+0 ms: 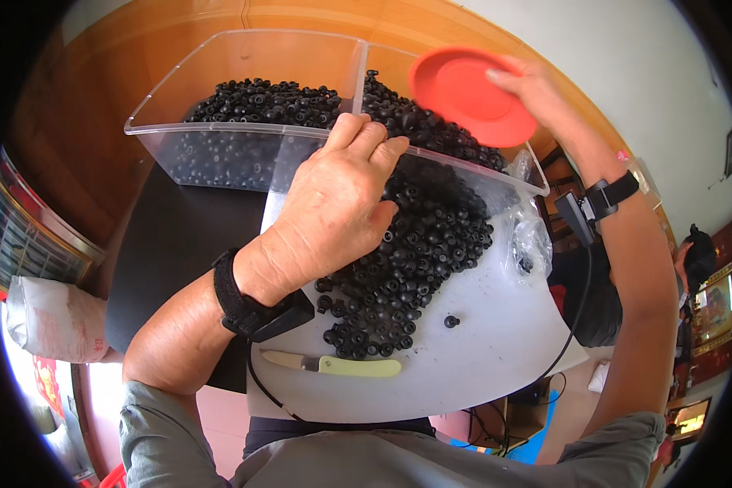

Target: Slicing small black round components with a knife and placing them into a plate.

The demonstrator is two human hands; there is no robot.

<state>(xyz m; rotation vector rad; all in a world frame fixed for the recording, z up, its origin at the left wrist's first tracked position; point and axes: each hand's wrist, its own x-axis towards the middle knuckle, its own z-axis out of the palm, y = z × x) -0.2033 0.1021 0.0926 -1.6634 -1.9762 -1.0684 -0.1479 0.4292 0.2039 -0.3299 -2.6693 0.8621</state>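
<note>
My right hand [537, 91] is raised over the right part of a clear plastic bin [244, 128] and grips a round red plastic dish [473, 96] by its right edge. My left hand [337, 191] is curled over the bin's front rim by the divider, fingertips hidden. Inside the bin, on both sides of the divider, are many small black ring-like parts [268, 102]. A loose heap of the same black parts [419, 236] spreads below the rim onto a white board [480, 342], partly behind my left hand. One single part [451, 322] lies apart from the heap.
A knife with a pale yellow-green handle [359, 367] lies near the board's front edge. Crumpled clear plastic bags [530, 244] sit right of the heap. A black surface [183, 252] extends to the left, past which stands a white sack [57, 321]. Cables run from both wrist straps.
</note>
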